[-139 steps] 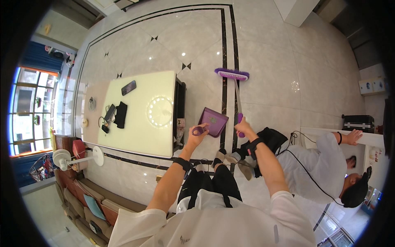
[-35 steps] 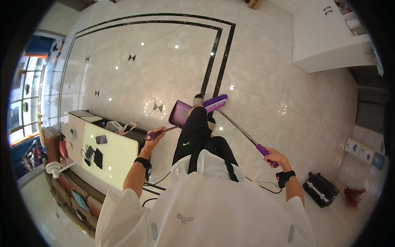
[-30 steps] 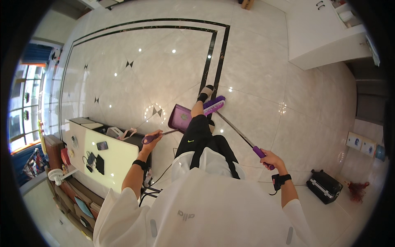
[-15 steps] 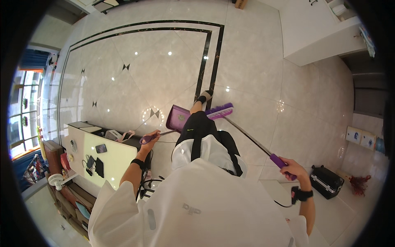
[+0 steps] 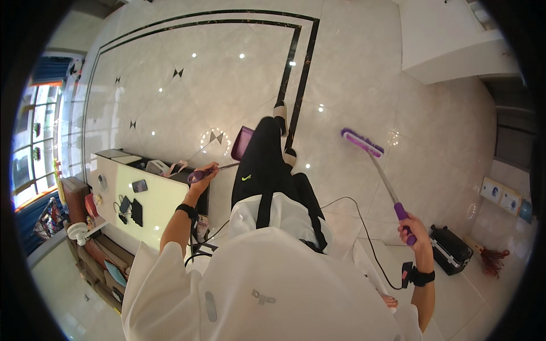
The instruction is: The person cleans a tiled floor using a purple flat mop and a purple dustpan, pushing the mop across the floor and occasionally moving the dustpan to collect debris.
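My left hand (image 5: 206, 174) is closed round the purple handle of a dustpan (image 5: 243, 141). The pan lies left of my leg, which hides part of it. Out to the right, my right hand (image 5: 416, 232) grips the purple handle end of a broom (image 5: 388, 181) with a metal pole. Its purple bristled head (image 5: 362, 142) is on the pale floor, well apart from the dustpan. Nothing can be made out in the visible part of the pan.
A pale-topped table (image 5: 149, 200) with a phone and cables stands at left, beside a brown sofa (image 5: 96, 267). A black suitcase (image 5: 450, 250) stands behind my right hand. A white cabinet (image 5: 449, 48) is at far right. A black cable (image 5: 364, 224) trails near my right arm.
The broom head has moved from beside the dustpan and my leg out to the right. Its pole is now steeper. My legs have shifted in a step, covering more of the pan.
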The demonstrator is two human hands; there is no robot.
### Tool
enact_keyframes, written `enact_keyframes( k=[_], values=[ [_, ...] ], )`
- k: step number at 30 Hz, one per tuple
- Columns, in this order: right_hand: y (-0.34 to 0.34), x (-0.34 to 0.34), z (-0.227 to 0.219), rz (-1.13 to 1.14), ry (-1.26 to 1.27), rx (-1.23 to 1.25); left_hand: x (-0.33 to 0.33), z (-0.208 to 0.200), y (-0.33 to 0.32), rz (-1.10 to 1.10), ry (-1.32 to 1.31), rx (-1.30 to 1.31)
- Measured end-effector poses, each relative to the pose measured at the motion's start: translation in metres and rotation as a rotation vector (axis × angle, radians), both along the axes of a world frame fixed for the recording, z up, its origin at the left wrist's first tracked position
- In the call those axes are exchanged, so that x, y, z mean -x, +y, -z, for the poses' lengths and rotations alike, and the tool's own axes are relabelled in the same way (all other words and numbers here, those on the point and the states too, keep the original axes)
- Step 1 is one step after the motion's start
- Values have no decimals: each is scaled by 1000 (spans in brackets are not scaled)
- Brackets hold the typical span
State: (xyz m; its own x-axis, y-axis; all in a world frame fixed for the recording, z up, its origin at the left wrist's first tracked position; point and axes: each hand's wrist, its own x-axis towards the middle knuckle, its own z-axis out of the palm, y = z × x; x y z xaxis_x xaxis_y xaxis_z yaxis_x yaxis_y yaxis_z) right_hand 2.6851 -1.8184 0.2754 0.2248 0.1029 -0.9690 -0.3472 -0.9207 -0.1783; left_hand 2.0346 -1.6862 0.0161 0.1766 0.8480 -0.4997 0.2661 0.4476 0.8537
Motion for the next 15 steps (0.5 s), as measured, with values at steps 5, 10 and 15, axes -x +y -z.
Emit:
enact_keyframes(
  k=[5, 10, 15],
  values=[
    [13, -21, 19, 440, 125, -36, 0, 0, -9, 82, 132, -86],
    [27, -33, 28, 575, 242, -62, 6, 1, -18, 83, 128, -118],
    [37, -27, 32, 601, 201, -58, 6, 6, -17, 61, 146, -77]
  ],
)
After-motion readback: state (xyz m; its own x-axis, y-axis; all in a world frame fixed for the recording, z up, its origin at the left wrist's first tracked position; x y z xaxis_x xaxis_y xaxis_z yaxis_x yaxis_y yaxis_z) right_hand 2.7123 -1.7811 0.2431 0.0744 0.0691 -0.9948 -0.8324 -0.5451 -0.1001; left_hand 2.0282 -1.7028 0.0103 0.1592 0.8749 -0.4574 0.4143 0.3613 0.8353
